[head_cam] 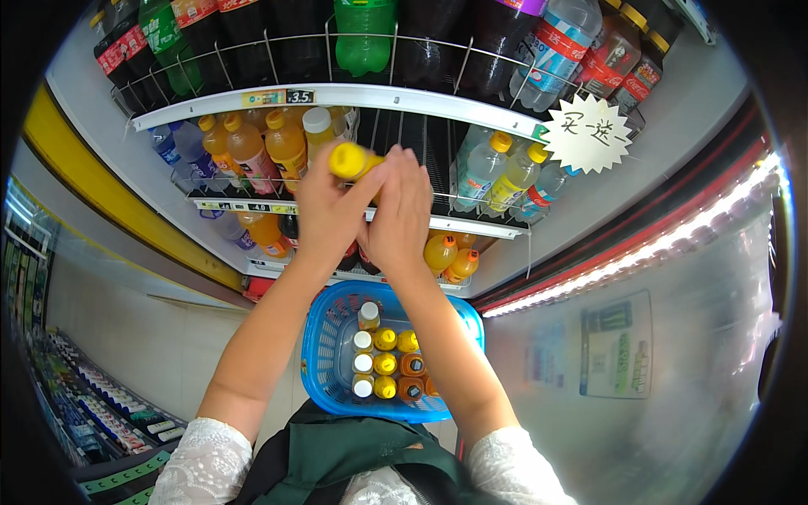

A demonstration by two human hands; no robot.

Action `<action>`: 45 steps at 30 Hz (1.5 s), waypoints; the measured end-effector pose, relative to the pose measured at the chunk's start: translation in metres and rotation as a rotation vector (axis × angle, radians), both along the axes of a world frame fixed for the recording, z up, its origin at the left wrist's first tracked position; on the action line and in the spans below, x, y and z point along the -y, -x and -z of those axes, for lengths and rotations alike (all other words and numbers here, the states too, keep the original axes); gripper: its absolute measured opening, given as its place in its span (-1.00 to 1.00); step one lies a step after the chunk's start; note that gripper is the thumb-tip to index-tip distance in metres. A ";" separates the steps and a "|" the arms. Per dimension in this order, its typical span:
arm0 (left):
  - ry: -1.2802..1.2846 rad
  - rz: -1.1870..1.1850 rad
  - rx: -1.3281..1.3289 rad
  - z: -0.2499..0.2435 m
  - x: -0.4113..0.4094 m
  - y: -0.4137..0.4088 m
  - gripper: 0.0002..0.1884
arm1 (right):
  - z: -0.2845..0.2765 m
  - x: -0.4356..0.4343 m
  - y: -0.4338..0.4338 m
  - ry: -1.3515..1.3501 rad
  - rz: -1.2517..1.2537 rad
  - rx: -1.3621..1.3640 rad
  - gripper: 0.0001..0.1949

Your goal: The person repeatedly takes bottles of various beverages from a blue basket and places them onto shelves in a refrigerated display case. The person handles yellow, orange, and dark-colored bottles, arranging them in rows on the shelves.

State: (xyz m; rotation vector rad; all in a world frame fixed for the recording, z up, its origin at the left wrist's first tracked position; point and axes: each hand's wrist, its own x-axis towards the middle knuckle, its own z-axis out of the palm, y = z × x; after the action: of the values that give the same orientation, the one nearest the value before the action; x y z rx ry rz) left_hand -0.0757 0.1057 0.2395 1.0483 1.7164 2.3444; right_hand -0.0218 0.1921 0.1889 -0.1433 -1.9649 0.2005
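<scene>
A yellow-capped bottle [348, 160] is held between my two hands in front of the middle fridge shelf, its cap towards me and most of its body hidden. My left hand [328, 211] wraps it from the left. From the other side my right hand [401, 218] presses against it, fingers together and slightly blurred. Behind my hands, orange drink bottles [282, 148] and a white-capped bottle [317, 126] stand on the left of the shelf. Below, a blue plastic basket [315, 353] holds several upright bottles with white, yellow and dark caps; my right forearm covers part of it.
Large soda bottles [365, 38] line the top shelf behind a wire rail [470, 63]. Clear drink bottles [483, 170] stand on the right, under a starburst sign [586, 134] with handwriting. The glass fridge door [631, 429] is on the right; a stocked rack [95, 391] is at lower left.
</scene>
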 end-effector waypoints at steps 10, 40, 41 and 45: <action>-0.042 0.126 0.370 0.040 0.086 -0.041 -0.65 | 0.075 -0.006 -0.119 0.436 -0.092 0.395 -0.22; 0.163 0.289 0.435 0.089 0.061 -0.095 -0.78 | 0.060 0.026 -0.114 0.928 0.169 0.593 -0.68; 0.148 0.273 0.428 0.090 0.060 -0.095 -0.78 | 0.058 0.029 -0.112 0.943 0.190 0.603 -0.68; 0.130 0.277 0.530 0.098 0.056 -0.088 -0.76 | 0.063 0.062 -0.125 0.429 0.072 0.387 -0.67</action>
State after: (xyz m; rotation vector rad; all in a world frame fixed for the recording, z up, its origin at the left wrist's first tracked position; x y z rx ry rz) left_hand 0.0123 0.0494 0.1413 0.5310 1.3970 2.0557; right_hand 0.1027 0.1306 0.1257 -0.5668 -2.2695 0.5819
